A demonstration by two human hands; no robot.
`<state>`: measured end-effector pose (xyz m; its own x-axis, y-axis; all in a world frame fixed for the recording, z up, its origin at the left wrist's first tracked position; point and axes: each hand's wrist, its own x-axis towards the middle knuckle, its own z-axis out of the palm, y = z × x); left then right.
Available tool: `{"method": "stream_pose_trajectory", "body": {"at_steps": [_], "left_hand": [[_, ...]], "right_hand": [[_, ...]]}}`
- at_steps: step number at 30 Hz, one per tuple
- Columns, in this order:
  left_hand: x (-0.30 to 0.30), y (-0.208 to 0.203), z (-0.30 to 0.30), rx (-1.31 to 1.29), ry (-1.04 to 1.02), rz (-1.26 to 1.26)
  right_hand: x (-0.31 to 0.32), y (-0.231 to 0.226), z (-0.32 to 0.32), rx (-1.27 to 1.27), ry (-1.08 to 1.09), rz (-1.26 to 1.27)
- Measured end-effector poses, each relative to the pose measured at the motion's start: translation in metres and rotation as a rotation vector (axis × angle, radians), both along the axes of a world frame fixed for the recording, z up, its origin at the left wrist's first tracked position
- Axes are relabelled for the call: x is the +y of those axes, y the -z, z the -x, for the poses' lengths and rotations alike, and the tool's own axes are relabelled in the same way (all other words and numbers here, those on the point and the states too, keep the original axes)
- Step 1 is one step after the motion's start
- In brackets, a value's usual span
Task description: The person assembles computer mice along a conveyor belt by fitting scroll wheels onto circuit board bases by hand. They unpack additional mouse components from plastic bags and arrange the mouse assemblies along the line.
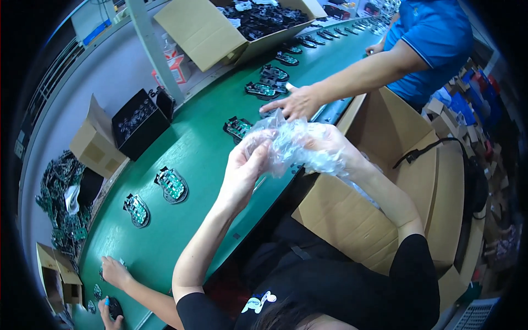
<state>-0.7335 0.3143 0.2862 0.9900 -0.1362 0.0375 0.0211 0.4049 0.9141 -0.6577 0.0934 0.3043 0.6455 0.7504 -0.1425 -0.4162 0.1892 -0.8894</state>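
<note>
Crumpled clear plastic bags (294, 144) are bunched between my two hands above the near edge of the green belt. My left hand (247, 162) pinches their left side between thumb and fingers. On the other side my right hand (333, 140) is closed on the plastic, which covers part of its fingers. Just behind the plastic lies a mouse base with a green circuit board (237, 127), partly hidden. Two more such mouse bases, a larger one (173, 185) and a smaller one (136, 210), lie on the belt to the left.
A co-worker in a blue shirt (440, 38) reaches across the belt (203, 104) from the right. Another person's hand (115, 273) works at lower left. An open cardboard box (352, 212) stands at my right. Boxes of black parts (269, 22) and circuit boards (69, 192) line the far side.
</note>
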Motion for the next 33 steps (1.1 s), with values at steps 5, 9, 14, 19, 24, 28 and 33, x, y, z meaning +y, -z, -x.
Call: {"method": "stream_pose_trajectory", "body": {"at_steps": [5, 9, 14, 19, 24, 28, 33], "left_hand": [[0.014, 0.003, 0.000, -0.039, -0.198, -0.170], [0.015, 0.000, 0.009, -0.407, -0.729, -0.704], [0.000, -0.002, 0.014, -0.238, -0.253, -0.359], [0.016, 0.005, 0.013, -0.095, -0.188, -0.331], [0.024, 0.011, 0.002, 0.011, -0.209, -0.058], [0.024, 0.011, -0.003, 0.020, -0.217, -0.075], [0.024, 0.021, -0.013, -0.103, -0.245, -0.330]], "right_hand": [[0.019, -0.029, 0.019, -0.343, 0.257, 0.126], [0.025, -0.022, 0.009, -0.679, 0.334, 0.290], [0.051, -0.013, 0.015, -0.725, 0.178, 0.246], [0.044, -0.007, 0.001, -0.513, 0.089, 0.193], [0.031, -0.003, -0.004, -0.377, 0.071, 0.213], [0.024, 0.008, -0.007, -0.811, 0.186, 0.474], [0.029, -0.025, 0.010, -1.232, 0.344, 0.363]]}}
